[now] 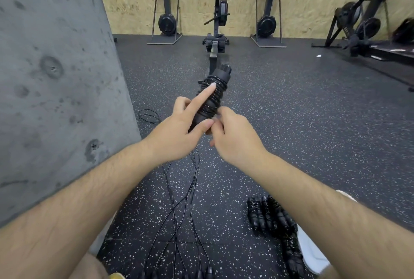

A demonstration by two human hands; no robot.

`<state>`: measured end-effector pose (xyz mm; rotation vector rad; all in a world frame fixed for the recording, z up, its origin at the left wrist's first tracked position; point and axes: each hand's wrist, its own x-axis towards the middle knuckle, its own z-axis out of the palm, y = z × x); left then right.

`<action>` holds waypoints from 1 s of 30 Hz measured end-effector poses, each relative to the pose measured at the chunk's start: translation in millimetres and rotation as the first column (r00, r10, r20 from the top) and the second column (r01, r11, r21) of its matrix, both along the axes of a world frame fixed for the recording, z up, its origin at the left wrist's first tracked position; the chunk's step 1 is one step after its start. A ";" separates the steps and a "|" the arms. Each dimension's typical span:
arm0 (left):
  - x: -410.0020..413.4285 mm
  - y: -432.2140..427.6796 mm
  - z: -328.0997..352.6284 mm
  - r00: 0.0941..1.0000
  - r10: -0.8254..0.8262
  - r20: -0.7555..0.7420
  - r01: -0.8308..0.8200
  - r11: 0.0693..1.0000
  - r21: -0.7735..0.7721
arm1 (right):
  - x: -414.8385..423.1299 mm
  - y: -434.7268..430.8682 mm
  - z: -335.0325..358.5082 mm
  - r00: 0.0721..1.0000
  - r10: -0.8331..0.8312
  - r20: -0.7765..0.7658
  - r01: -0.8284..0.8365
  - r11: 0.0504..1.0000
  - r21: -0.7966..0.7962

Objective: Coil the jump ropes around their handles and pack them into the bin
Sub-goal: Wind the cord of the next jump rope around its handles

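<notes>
A black jump rope (212, 95) is coiled around its paired handles and held up over the floor, pointing away from me. My left hand (181, 130) grips the lower end of the handles, thumb across them, with the index finger stretched along the coils. My right hand (233, 135) pinches the rope at the bottom of the coil, fingers curled. Several loose black ropes (179, 211) trail across the speckled floor below. Several coiled ropes (266, 213) lie in a group at the lower right, partly hidden by my right forearm. No bin is in view.
A grey concrete pillar (56, 77) fills the left side. A small rope loop (149, 116) lies at its base. A rowing machine (216, 23) stands ahead, with other gym machines (268, 18) along the wooden wall. A white shoe (311, 254) shows at the lower right.
</notes>
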<state>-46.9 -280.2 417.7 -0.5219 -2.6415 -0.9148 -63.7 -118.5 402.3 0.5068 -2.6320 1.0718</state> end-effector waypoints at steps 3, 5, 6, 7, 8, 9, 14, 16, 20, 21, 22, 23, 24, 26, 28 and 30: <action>1.0 2.3 3.4 1.000 -0.020 0.014 0.020 1.000 -0.004 | 4.4 -0.8 2.1 1.000 0.001 0.011 0.001 0.986 -0.169; -1.2 3.4 3.3 0.999 -0.029 0.028 0.028 0.998 0.061 | 10.7 -0.2 8.2 0.998 0.018 -0.052 -0.030 0.969 -0.245; -3.4 3.0 3.1 0.998 -0.040 0.038 0.036 0.992 0.117 | 15.0 -0.8 11.6 0.997 0.024 -0.076 -0.043 0.964 -0.262; -5.3 1.7 3.2 0.997 -0.061 0.052 0.050 0.982 0.181 | 19.1 -2.1 14.5 0.996 0.036 -0.086 -0.059 0.959 -0.276; -6.1 0.4 3.7 0.993 -0.097 0.066 0.078 0.966 0.245 | 23.4 -3.5 17.0 0.995 0.059 -0.085 -0.081 0.952 -0.295; -5.8 -0.8 4.8 0.987 -0.142 0.069 0.115 0.946 0.302 | 26.5 -5.1 18.3 0.993 0.090 -0.081 -0.111 0.941 -0.320; 4.5 -1.5 7.8 0.941 -0.314 0.124 0.208 0.829 0.520 | 28.4 -5.1 21.7 0.964 0.163 -0.212 -0.220 0.935 -0.280; 8.1 1.4 7.8 0.929 -0.338 0.151 0.204 0.808 0.552 | 25.5 -3.0 22.2 0.941 0.149 -0.304 -0.219 0.952 -0.212; 13.8 8.0 15.8 0.920 -0.355 0.168 0.153 0.717 0.680 | 23.4 -1.6 20.4 0.870 0.148 -0.470 -0.233 0.964 -0.129; 14.0 8.8 16.8 0.922 -0.353 0.159 0.148 0.701 0.698 | 22.4 -1.6 19.8 0.853 0.151 -0.499 -0.239 0.964 -0.117; 13.7 9.1 17.3 0.926 -0.348 0.150 0.144 0.690 0.710 | 21.7 -1.9 19.7 0.839 0.159 -0.520 -0.249 0.962 -0.108; 13.0 8.7 17.2 0.930 -0.340 0.143 0.136 0.677 0.723 | 21.0 -1.8 20.1 0.827 0.172 -0.535 -0.264 0.959 -0.100; 12.1 8.8 17.0 0.934 -0.330 0.136 0.128 0.666 0.735 | 20.3 -1.2 20.9 0.815 0.192 -0.547 -0.282 0.955 -0.086; 10.5 9.8 16.9 0.944 -0.308 0.122 0.113 0.647 0.754 | 20.0 0.8 22.9 0.780 0.241 -0.577 -0.319 0.947 -0.037; 9.9 11.9 18.2 0.948 -0.301 0.107 0.102 0.604 0.791 | 20.5 3.0 25.2 0.745 0.276 -0.608 -0.336 0.942 0.016; 10.0 13.2 19.6 0.944 -0.315 0.100 0.100 0.560 0.822 | 20.7 3.9 26.5 0.730 0.284 -0.621 -0.335 0.942 0.037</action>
